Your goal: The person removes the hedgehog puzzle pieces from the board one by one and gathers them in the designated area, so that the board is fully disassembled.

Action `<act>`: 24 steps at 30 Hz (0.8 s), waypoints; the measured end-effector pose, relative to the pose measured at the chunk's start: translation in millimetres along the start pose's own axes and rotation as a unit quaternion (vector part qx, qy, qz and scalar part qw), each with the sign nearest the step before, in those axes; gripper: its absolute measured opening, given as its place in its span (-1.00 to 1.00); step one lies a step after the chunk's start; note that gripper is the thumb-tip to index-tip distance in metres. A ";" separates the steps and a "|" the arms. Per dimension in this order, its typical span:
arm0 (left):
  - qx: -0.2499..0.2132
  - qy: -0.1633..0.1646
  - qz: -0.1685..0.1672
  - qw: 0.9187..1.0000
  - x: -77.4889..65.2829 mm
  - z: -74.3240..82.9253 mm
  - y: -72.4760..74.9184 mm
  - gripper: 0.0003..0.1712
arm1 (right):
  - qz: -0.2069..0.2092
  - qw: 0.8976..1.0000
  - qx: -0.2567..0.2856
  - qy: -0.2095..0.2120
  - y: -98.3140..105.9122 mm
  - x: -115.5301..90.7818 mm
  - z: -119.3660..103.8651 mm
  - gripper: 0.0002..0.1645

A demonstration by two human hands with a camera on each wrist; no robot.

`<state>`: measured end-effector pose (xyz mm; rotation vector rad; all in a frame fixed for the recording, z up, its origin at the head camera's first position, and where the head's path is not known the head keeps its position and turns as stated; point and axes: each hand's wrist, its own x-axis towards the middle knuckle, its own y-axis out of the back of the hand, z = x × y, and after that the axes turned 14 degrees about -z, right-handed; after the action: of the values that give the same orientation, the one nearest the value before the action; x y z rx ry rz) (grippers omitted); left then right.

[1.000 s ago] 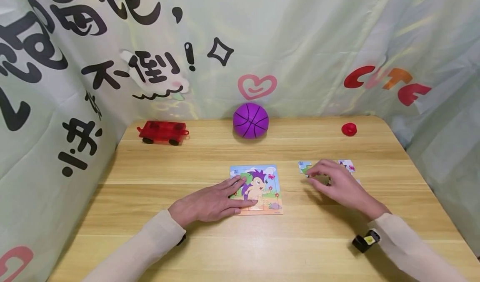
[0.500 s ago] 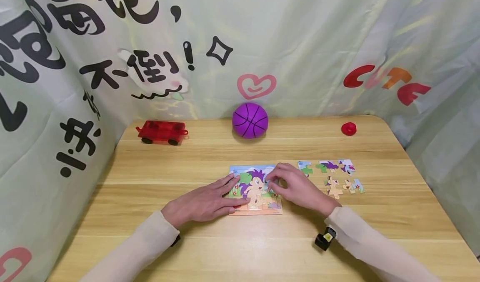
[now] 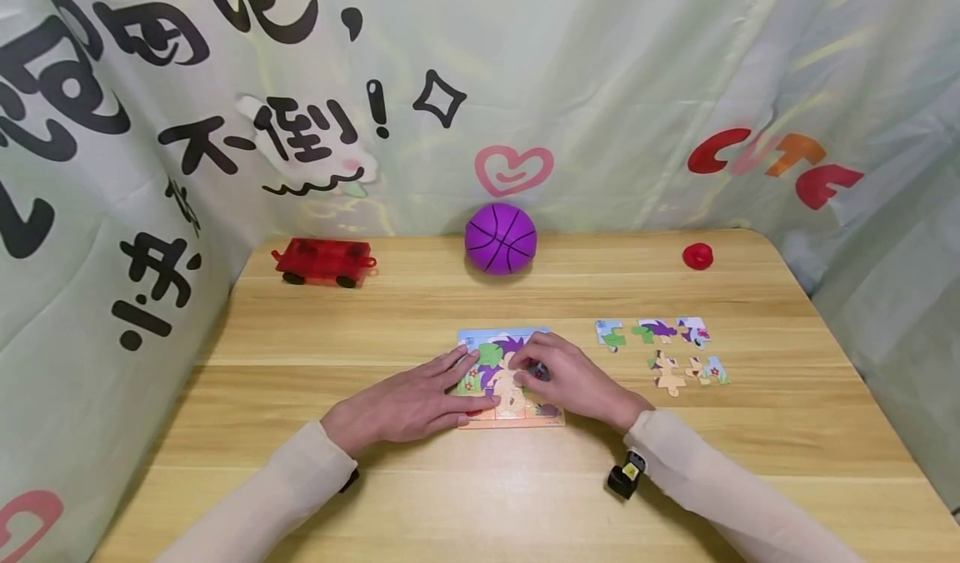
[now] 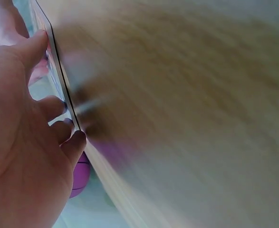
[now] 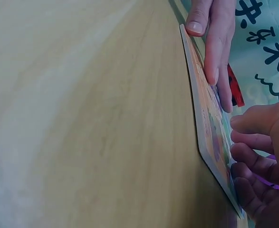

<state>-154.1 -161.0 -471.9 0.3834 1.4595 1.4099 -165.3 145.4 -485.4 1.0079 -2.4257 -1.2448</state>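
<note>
A square picture puzzle board (image 3: 517, 423) printed with a purple-haired hedgehog lies flat at mid table. My left hand (image 3: 408, 398) reaches in from the left, its fingers resting straight across the board's left part. From the right, my right hand (image 3: 576, 380) is over the board's upper right part. Its thumb and forefinger come together in a pinch on a small puzzle piece, which the fingers hide. In the right wrist view, those curled fingers (image 5: 253, 142) are close over the board's face. Several loose puzzle pieces (image 3: 667, 373) lie right of the board.
A purple basketball-patterned ball (image 3: 500, 239) stands at the table's back middle. Left of it is a red toy wagon (image 3: 325, 262); a small red object (image 3: 697, 256) lies at the back right. Printed cloth (image 3: 615, 88) hangs behind the table.
My right hand has moved left from the loose pieces to the board, then a little farther in over it, uncovering the pieces. My left hand has stayed on the board.
</note>
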 end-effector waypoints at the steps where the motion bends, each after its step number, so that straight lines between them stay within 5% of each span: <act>1: 0.000 0.000 0.000 1.000 -0.6 -0.3 -0.4 -0.43 | 0.000 1.000 -0.002 0.001 -0.3 0.5 -0.3 -0.85; 24: -0.010 -0.008 0.011 1.000 -6.8 -0.2 -4.6 -0.42 | 0.009 0.999 -0.032 -0.006 -7.9 11.0 -12.2 -0.85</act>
<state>-149.5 -167.7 -473.0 0.3985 1.4311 1.4351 -163.8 127.2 -485.2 0.9621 -2.3819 -1.3194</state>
